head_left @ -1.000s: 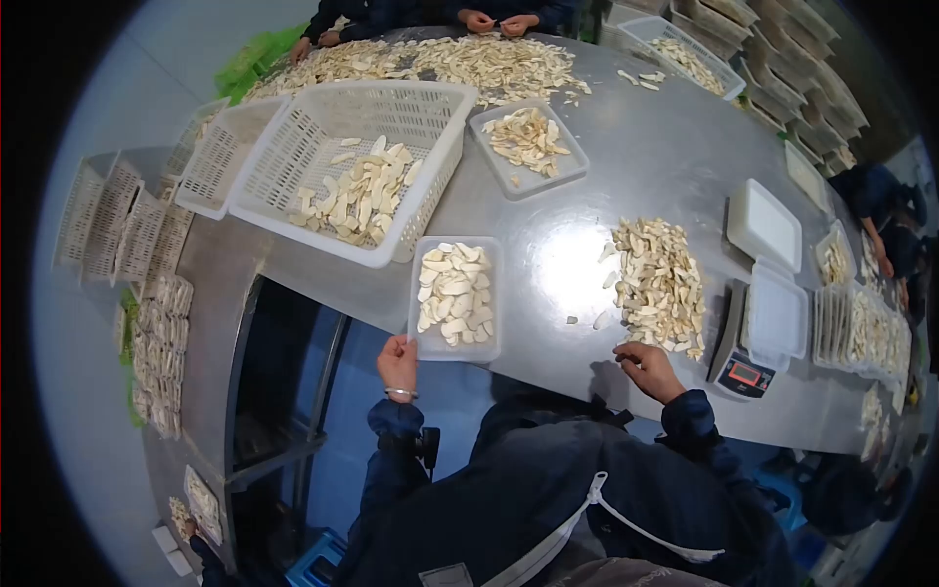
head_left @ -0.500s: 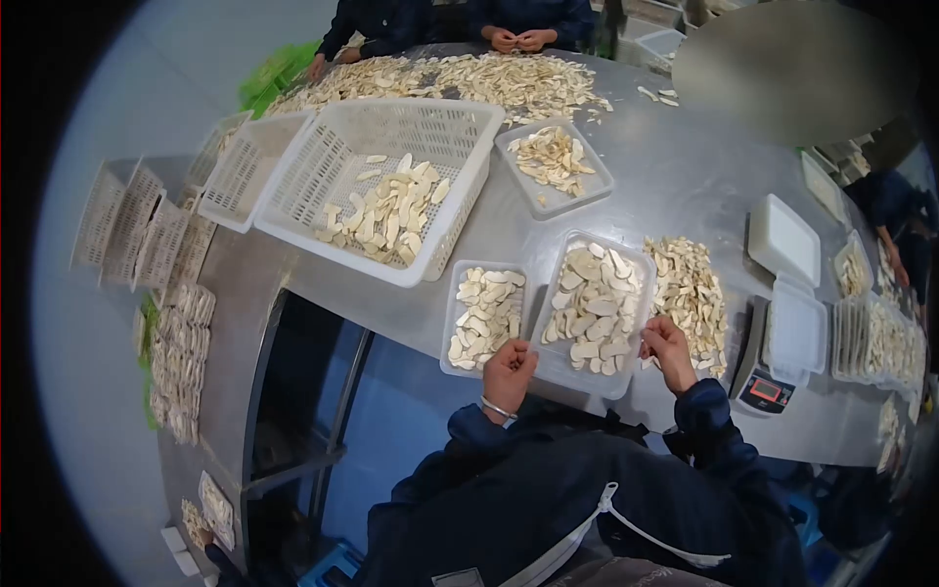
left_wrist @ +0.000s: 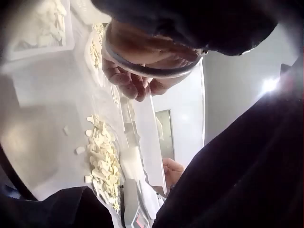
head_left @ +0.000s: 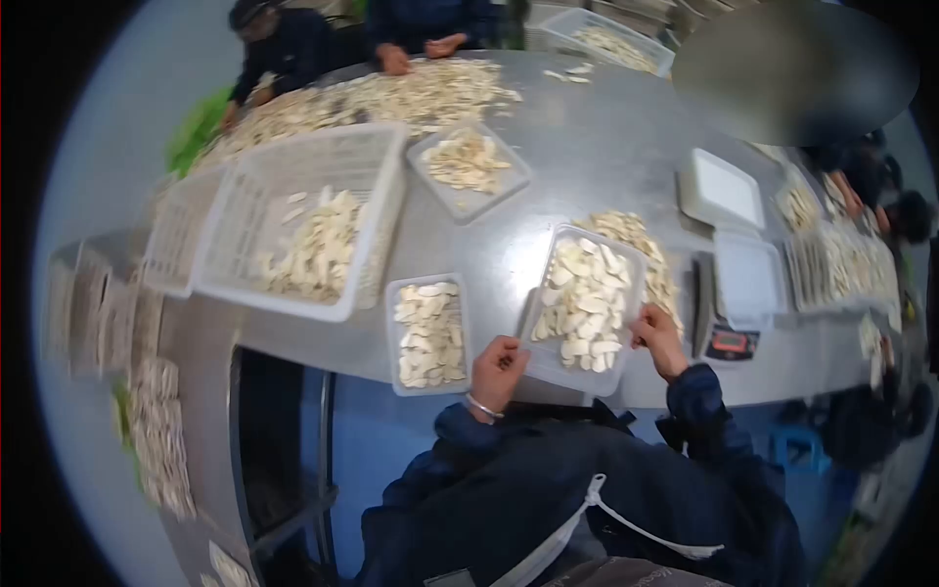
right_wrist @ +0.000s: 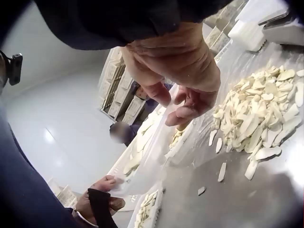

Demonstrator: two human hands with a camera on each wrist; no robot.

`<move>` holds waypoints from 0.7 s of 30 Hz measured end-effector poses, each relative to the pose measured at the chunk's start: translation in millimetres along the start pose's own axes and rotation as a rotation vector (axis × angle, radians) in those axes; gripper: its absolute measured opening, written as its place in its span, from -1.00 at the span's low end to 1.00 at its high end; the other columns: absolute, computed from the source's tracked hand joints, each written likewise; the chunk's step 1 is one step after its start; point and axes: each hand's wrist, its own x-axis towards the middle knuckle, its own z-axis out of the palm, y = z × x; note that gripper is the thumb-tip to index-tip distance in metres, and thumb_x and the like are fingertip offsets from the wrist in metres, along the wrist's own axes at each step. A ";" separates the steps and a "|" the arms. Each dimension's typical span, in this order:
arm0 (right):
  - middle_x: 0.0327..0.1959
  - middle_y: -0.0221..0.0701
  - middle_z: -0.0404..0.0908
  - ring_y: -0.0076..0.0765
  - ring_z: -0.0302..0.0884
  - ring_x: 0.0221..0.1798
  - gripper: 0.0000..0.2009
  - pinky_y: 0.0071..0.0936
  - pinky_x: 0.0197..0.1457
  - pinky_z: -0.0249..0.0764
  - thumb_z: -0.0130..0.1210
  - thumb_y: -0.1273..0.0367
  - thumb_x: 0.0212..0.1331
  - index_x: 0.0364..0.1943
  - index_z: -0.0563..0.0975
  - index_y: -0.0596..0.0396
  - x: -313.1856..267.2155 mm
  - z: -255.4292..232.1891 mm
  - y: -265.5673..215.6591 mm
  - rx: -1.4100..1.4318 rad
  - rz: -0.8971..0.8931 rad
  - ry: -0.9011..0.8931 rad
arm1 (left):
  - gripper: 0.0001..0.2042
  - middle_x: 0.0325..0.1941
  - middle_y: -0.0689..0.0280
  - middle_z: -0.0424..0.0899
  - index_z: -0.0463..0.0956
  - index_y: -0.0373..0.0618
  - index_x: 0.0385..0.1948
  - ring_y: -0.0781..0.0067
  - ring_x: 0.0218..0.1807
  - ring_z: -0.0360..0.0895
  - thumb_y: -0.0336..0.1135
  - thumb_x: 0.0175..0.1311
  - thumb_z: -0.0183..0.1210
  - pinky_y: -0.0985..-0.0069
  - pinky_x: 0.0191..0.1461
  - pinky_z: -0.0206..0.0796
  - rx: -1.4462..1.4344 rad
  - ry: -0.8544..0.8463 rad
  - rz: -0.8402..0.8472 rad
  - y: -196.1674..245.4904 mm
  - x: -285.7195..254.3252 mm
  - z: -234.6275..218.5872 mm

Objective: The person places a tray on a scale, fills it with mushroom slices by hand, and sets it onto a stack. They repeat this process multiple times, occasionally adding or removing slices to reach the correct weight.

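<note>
Both hands hold a translucent plastic tray (head_left: 554, 366) of pale, thin slices (head_left: 585, 298) that look like sliced mushroom. The left hand (head_left: 497, 372) grips its near left corner; the right hand (head_left: 661, 340) pinches its right edge. From the left wrist view, the tray (left_wrist: 148, 135) appears edge-on, raised over the table, with the left hand's fingers (left_wrist: 127, 88) curled on its rim. In the right wrist view the right thumb and fingers (right_wrist: 183, 111) take the opposite rim. A second filled tray (head_left: 468, 338) rests at the table edge, left of the left hand.
Beyond the held tray lies a loose heap of slices (head_left: 626, 233), with a digital scale (head_left: 732, 344) to its right. A large white basket (head_left: 333, 311) and a smaller tray (head_left: 464, 207) stand behind. People work across the table (head_left: 567, 127).
At first one filled tray showed, with the left hand at its corner and the right hand beside the heap. Then both hands held a tray right of another; now the gap between the trays is wider.
</note>
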 end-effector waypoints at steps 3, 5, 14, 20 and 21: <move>-0.58 -0.49 0.43 -0.56 0.42 -0.56 -0.87 -0.58 -0.46 0.36 0.11 0.44 0.13 -0.45 0.39 0.12 -7.1 -19.4 -3.5 0.023 -0.034 0.053 | -0.74 -0.53 0.41 0.53 0.52 -0.24 -0.20 0.70 -0.50 0.41 -0.22 0.43 -0.03 0.71 -0.38 0.27 -0.182 -0.095 -0.079 10.5 3.5 1.5; -0.56 -0.49 0.45 -0.56 0.45 -0.53 -0.88 -0.59 -0.44 0.37 0.12 0.44 0.12 -0.43 0.42 0.14 -7.8 -45.2 -7.9 0.025 -0.083 0.069 | -0.68 -0.54 0.37 0.53 0.51 -0.27 -0.20 0.68 -0.52 0.39 -0.17 0.46 -0.10 0.72 -0.39 0.24 -0.178 -0.101 -0.095 3.7 7.7 -1.3; -0.50 -0.48 0.48 -0.59 0.45 -0.47 -0.90 -0.63 -0.38 0.37 0.07 0.50 0.12 -0.29 0.44 0.10 9.8 -271.0 -61.1 0.026 -0.342 0.445 | -0.64 -0.58 0.38 0.50 0.53 -0.25 -0.25 0.68 -0.56 0.37 -0.14 0.47 -0.15 0.71 -0.46 0.20 -0.106 0.061 -0.255 -20.8 -7.8 33.9; -0.41 -0.44 0.49 -0.51 0.50 -0.38 -0.83 -0.56 -0.29 0.45 0.10 0.44 0.16 -0.18 0.42 0.06 25.9 -393.1 -55.7 -0.184 -0.397 0.520 | -0.62 -0.61 0.36 0.48 0.52 -0.25 -0.27 0.65 -0.60 0.37 -0.11 0.47 -0.16 0.68 -0.50 0.20 0.011 0.025 -0.244 -28.9 -8.7 92.6; -0.41 -0.44 0.50 -0.50 0.51 -0.38 -0.81 -0.56 -0.30 0.45 0.11 0.47 0.15 -0.17 0.41 0.08 32.1 -402.9 -51.2 -0.158 -0.407 0.497 | -0.63 -0.61 0.36 0.48 0.52 -0.24 -0.28 0.65 -0.61 0.36 -0.11 0.47 -0.15 0.68 -0.50 0.20 0.011 -0.003 -0.234 -28.6 -5.3 103.4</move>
